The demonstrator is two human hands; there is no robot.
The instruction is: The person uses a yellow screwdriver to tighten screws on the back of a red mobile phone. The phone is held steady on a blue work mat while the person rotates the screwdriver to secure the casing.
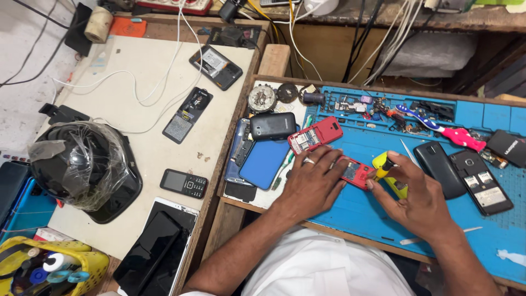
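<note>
The red phone [355,172] lies opened on the blue mat [350,214] between your hands. Your left hand [313,183] presses it flat, fingers spread; your right hand [415,201] has its fingers closed around a yellow screwdriver [387,171], tip at the phone. A red cover [316,134] lies just beyond on the worktop

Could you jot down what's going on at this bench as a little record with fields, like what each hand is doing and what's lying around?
Place: blue work mat on a wooden bench
Left hand: pressing down on a small red phone body
Right hand: holding a yellow-handled screwdriver, tip at the red phone body
Just behind: red phone cover, black phone
Right of mat: two dark phones, one opened
Left table: wrapped black helmet, keypad phone
</note>
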